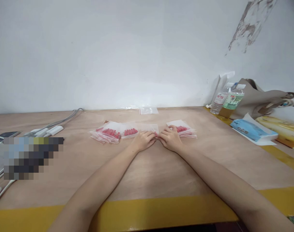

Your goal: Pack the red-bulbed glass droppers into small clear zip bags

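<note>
My left hand (144, 140) and my right hand (169, 138) meet at the middle of the wooden table (147, 167), fingertips pinching a small clear zip bag (150, 128) with red pieces inside. To the left lies a pile of filled clear bags (108, 133) holding red pieces, and one more filled bag (130, 131) beside it. Just right of my right hand sits another small stack of filled bags (184, 129). A few empty clear bags (148, 110) lie at the table's far edge by the wall.
Two plastic bottles (228, 103) stand at the back right beside a beige bag (260, 100) and a blue tissue pack (250, 130). White cables and plugs (48, 129) lie at the left, with a phone (8, 134) near them. Yellow tape (161, 209) edges the table front.
</note>
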The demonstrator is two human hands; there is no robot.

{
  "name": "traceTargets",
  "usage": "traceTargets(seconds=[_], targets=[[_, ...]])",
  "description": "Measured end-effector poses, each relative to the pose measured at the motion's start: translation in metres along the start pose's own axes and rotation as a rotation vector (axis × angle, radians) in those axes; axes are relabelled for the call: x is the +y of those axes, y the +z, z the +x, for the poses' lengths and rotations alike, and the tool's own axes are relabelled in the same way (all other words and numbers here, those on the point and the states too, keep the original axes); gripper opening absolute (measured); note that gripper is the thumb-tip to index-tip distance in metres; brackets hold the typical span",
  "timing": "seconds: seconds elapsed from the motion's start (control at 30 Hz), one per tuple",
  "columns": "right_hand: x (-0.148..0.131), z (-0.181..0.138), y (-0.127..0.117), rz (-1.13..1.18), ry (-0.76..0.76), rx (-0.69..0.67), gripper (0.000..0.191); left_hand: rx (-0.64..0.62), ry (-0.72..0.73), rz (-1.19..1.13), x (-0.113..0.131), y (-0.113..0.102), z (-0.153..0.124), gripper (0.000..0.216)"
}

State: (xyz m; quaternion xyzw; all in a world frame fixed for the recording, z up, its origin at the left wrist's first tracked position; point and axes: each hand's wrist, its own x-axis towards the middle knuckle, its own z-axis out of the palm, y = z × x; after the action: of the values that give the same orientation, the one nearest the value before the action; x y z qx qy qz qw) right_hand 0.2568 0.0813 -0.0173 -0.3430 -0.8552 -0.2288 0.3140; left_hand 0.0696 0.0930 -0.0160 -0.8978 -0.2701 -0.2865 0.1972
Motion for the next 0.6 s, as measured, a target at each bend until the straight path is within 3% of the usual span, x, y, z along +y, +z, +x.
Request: traceTargets(seconds=[0.6], targets=[[-0.0052,0.0014,-0.0024,-0.014,0.029,-0.039,0.02,-0.015,0.083,0.106,0.002,-0.0037,0.0073,0.019]])
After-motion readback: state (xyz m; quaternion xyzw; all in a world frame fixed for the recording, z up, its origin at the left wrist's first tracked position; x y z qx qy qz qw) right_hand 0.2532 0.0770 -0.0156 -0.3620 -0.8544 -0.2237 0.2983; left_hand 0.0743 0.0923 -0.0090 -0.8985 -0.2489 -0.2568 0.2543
